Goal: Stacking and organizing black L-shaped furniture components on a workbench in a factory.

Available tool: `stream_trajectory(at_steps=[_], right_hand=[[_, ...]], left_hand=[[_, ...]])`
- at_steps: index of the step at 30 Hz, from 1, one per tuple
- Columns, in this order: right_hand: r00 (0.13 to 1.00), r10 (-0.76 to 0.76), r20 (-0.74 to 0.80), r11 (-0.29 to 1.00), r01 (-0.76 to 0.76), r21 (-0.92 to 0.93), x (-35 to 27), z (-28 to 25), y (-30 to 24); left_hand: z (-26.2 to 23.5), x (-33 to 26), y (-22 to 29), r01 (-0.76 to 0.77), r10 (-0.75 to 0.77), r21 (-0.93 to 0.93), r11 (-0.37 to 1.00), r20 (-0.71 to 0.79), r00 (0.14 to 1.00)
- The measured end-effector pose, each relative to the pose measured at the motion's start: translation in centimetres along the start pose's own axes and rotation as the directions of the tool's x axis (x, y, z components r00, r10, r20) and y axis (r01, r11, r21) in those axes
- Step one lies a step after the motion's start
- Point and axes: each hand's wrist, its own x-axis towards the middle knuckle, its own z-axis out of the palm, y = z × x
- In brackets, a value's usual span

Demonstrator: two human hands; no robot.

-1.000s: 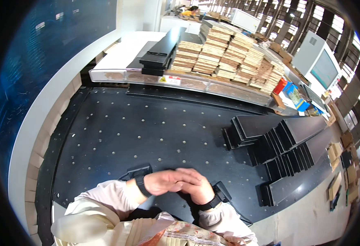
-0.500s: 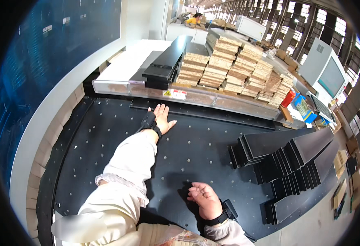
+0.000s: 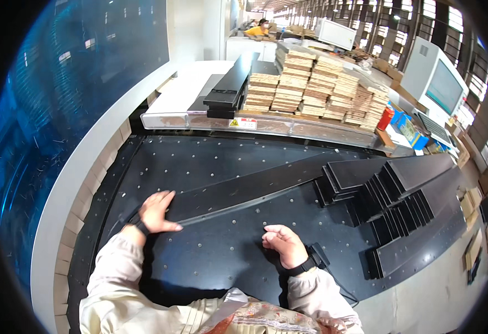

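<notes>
A long narrow black board [image 3: 244,190] lies slantwise across the dark, dotted worktable [image 3: 210,261]. My left hand [image 3: 158,213] is at its left end, with the thumb at the near corner and the fingers spread toward the far corner. Over the table, nearer to me, my right hand [image 3: 287,246] has its fingers curled in, and nothing shows in them. It touches no board. The far right end of the long board reaches toward several stacks of black boards [image 3: 391,195] on the table's right side. Dark straps circle both wrists.
Behind the table, a ledge holds stacked raw-edged particleboard strips [image 3: 319,83] and dark boards [image 3: 227,89]. A blue-panelled machine [image 3: 82,83] borders the left side. A monitor [image 3: 441,86], a red can [image 3: 386,118] and a blue box [image 3: 411,133] are at right. Another person [image 3: 259,29] is far back.
My left hand has come nearer and leftward, and the long board's left end has swung away from the ledge toward me. My right hand has shifted slightly right and up, its fingers curled more.
</notes>
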Motion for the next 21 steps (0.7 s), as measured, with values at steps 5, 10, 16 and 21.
stream_trajectory(at_steps=[5,10,16,21], right_hand=[[0.979,0.197,0.049,0.98,-0.197,-0.008,0.2,1.6,0.3],[0.939,0.329,0.103,0.899,-0.345,0.27,1.2,6.1,2.7],[0.961,0.259,-0.092,0.885,-0.199,0.421,2.5,11.3,3.8],[0.99,-0.111,0.086,0.94,0.076,0.333,-1.6,14.0,-1.9]], left_hand=[[-2.2,-8.5,1.3,0.102,-0.104,-0.025,0.994,-0.071,0.992],[-4.9,-14.2,5.0,0.258,-0.258,-0.005,0.966,-0.065,0.964],[-6.1,-20.2,7.0,0.222,-0.215,0.029,0.975,-0.152,0.965],[-6.7,-21.5,8.4,0.194,-0.189,-0.02,0.981,-0.335,0.923]])
